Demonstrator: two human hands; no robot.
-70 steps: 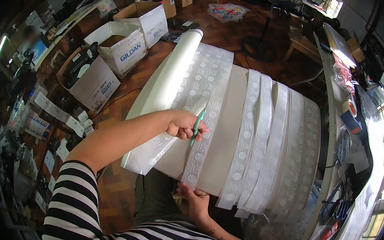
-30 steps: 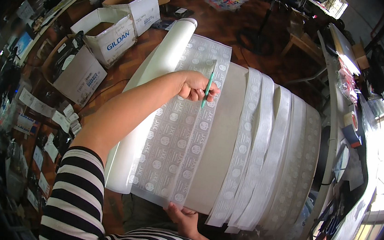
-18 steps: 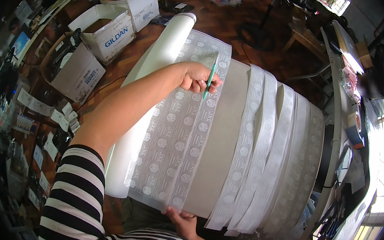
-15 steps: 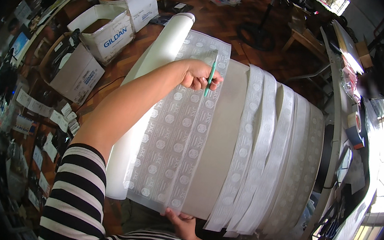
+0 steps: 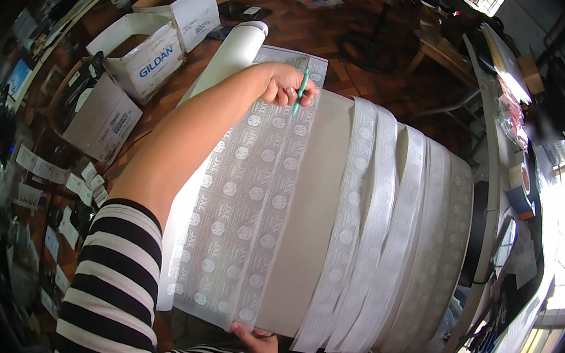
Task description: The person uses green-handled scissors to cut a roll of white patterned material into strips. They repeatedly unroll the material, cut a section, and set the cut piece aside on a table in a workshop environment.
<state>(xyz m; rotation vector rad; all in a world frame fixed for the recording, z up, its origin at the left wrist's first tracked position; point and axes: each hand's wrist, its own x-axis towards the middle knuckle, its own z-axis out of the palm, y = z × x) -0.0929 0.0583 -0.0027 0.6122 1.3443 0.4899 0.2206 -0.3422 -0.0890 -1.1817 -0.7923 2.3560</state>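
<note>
A translucent film sheet (image 5: pixel 233 199) printed with white marks lies across a beige board (image 5: pixel 315 173), its left part under a thick white roll (image 5: pixel 241 44). My left hand (image 5: pixel 279 84) is closed around a slim teal pen-shaped tool (image 5: pixel 301 90) near the sheet's far right corner. The tool's lower end meets or hovers just over the film; I cannot tell which. At the near edge, my right hand (image 5: pixel 259 344) pinches the sheet's border, thumb on top and fingers mostly hidden beneath. Several cut film strips (image 5: pixel 354 190) lie lengthwise on the board to the right.
Open cardboard boxes (image 5: pixel 151 55) stand on the wooden floor at the left, with paper slips (image 5: pixel 42 165) scattered nearer. A cluttered table (image 5: pixel 494 163) runs along the right, carrying a tape roll (image 5: pixel 520 178). A round dark stand base (image 5: pixel 368 52) sits beyond the board.
My left hand has moved away from me along the sheet, toward its far edge, with the teal tool. The right hand keeps its hold at the near border. The whole view has shifted slightly.
</note>
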